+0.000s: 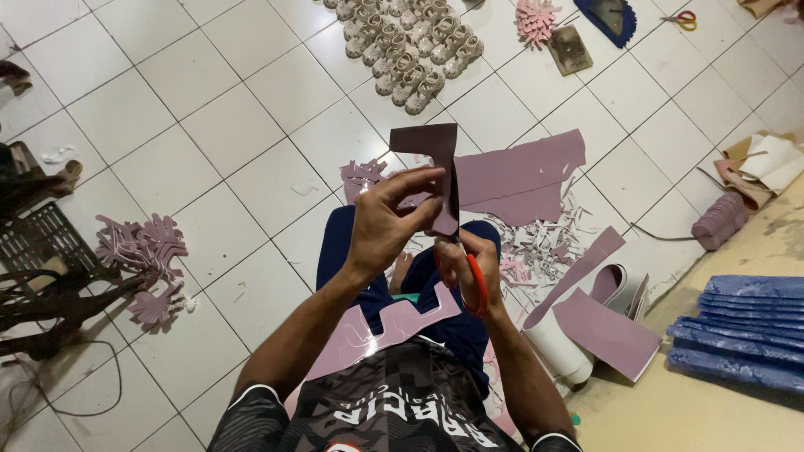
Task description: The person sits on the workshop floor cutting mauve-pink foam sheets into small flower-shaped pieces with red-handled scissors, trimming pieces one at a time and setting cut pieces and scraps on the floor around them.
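Lap first: mauve sheet offcut (394, 325) with notched edge lies across the dark shorts, smooth, slightly glossy. Left hand (387, 224) raised over the lap, thumb and fingers pinching a dark maroon cut piece (435, 172), flat, thin, angular, upper part shaped like a stepped L, held upright. Right hand (466, 269) just below it, fingers closed through the red handles of scissors (476, 283); blades meet the lower edge of the piece, mostly hidden, can't tell how far apart they stand.

Right of the knees: rolled sheet (559, 341), white backing outside, mauve face (605, 332) unrolled flat on the floor; a long mauve strip (578, 272) leans across it. Curled white-edged roll (624, 289) beside. Blue textured sheets (744, 331) stacked on the yellowish floor at far right.

Past the hands: big mauve sheet (521, 177) with irregular cut edge, flat on white tiles (226, 125); heap of thin pale trimmings (540, 238) next to it. Small mauve cutouts (362, 177) just left of the sheet.

Left: pile of branching mauve cutouts (144, 259) near a dark plastic crate (42, 238).

Far: rows of beige small shoes (410, 46), pink cutout stack (538, 20), brown block (571, 48), second scissors with red handles (685, 18) top right. Mauve ribbed bundle (718, 222) and tan paper pieces (766, 163) at right edge.
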{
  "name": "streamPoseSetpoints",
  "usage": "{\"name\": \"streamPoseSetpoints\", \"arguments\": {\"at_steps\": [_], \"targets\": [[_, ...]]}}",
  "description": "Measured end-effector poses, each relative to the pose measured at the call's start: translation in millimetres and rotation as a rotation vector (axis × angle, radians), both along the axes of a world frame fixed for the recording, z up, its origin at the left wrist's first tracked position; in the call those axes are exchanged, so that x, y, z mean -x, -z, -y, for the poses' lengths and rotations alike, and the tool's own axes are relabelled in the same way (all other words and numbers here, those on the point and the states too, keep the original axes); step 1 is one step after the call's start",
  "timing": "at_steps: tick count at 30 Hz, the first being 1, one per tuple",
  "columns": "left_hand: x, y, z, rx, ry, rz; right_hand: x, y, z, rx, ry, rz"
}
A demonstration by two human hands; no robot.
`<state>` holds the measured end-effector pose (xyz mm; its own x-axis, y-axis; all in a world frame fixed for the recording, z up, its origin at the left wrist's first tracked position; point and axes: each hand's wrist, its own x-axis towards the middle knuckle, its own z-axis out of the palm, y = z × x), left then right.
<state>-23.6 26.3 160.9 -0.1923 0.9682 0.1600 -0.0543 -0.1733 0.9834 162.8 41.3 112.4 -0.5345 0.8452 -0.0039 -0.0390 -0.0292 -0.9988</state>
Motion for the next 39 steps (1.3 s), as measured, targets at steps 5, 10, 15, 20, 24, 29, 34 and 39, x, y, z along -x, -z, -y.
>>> {"name": "streamPoseSetpoints", "arguments": {"at_steps": [5,10,15,20,24,29,34,39], "targets": [[-0.4,0.6,-0.7,-0.042,-0.001,-0.051,5.5,-2.0,8.3,0.084,0.012,-0.120],[1.9,3.1,-4.8,0.066,-0.025,0.020,6.8,-4.1,10.0,0.068,0.024,-0.032],[-10.0,9.0,-1.4,-0.025,-0.091,0.027,8.4,6.8,5.8,-0.157,0.057,0.089],[-18.2,14.9,5.0,-0.057,-0.043,0.010,4.5,16.4,-3.7,-0.148,0.056,-0.003],[-17.5,20.2,5.0,-0.039,-0.040,0.009,4.0,17.4,-2.7,-0.109,0.076,-0.055],[-18.0,22.6,4.7,0.007,-0.045,0.012,6.4,14.3,4.0,0.070,0.123,-0.095],[7.4,10.5,-8.8,0.097,-0.089,0.066,1.2,7.2,8.0,0.130,0.029,-0.095],[15.5,0.3,-9.9,0.009,-0.080,-0.049,2.4,3.6,4.3,0.105,-0.016,-0.038]]}}
